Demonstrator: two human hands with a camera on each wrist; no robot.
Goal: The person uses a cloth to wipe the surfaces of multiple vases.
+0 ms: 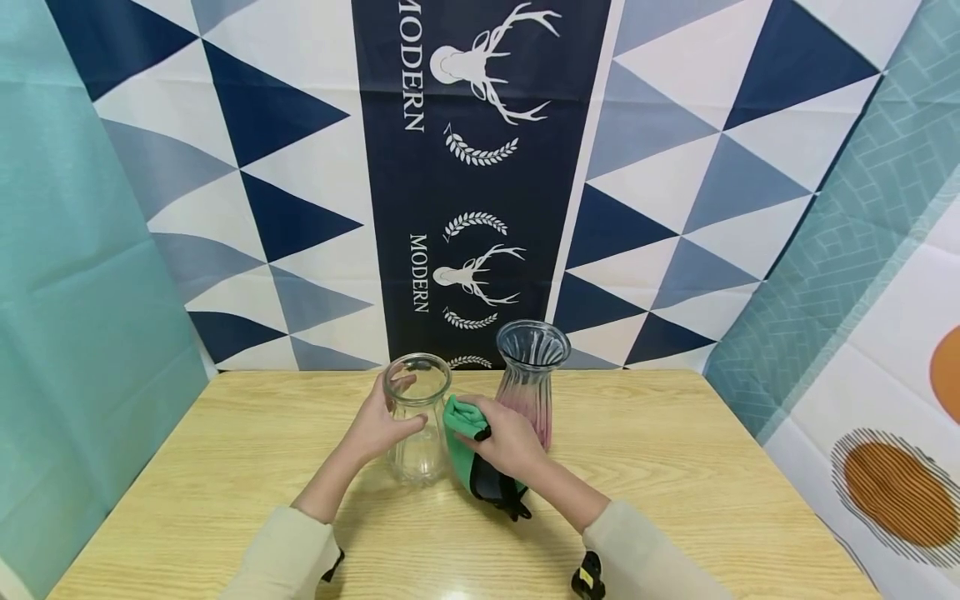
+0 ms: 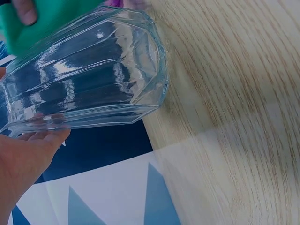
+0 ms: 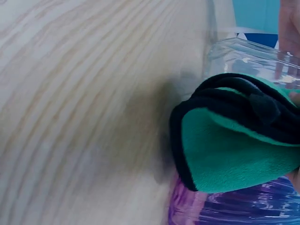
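Note:
A clear glass vase [image 1: 416, 458] with a rounded rim stands on the table, its faceted lower body seen closely in the left wrist view. My left hand [image 1: 381, 423] holds it from the left, thumb in front and fingers behind the glass. Bunched in my right hand [image 1: 512, 440] is a green cloth [image 1: 459, 458] with black edging, hanging close to the vase's right side. In the right wrist view the folded cloth [image 3: 225, 159] shows its soft green face and dark border. My right fingertips are partly hidden by its folds.
A fluted vase [image 1: 531, 354], blue-grey at the top and pink below, stands behind my right hand, which partly covers it. The wooden table [image 1: 645, 500] ends at a patterned backdrop [image 1: 300, 208], with a teal curtain [image 1: 82, 333] on the left.

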